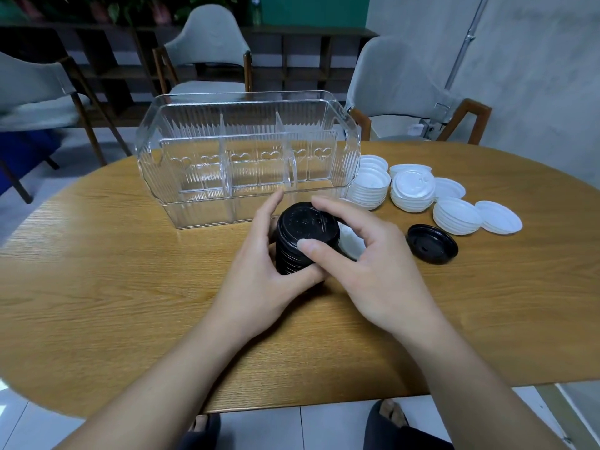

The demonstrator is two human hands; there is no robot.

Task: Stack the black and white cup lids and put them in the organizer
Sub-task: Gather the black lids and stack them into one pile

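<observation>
**Black lid stack squared up between both hands**

At the centre of the frame the stack of black cup lids (305,241) stands on the wooden desk (130,287), just in front of the clear organizer (246,157). The left hand (259,274) cups its left side, thumb curled under the near edge; the right hand (367,254) pinches the top lid between thumb and forefinger. Both grips are narrow and closed on the stack, probably to align the lids so they can be lifted as one column.

Counted: one black stack; one loose black lid (431,244) lying to its right, not yet added. The white lids (412,193) sit right of the organizer in about four short stacks plus a few singles, and one more white lid (350,243) shows behind the right hand. The organizer's three compartments hold nothing.
</observation>
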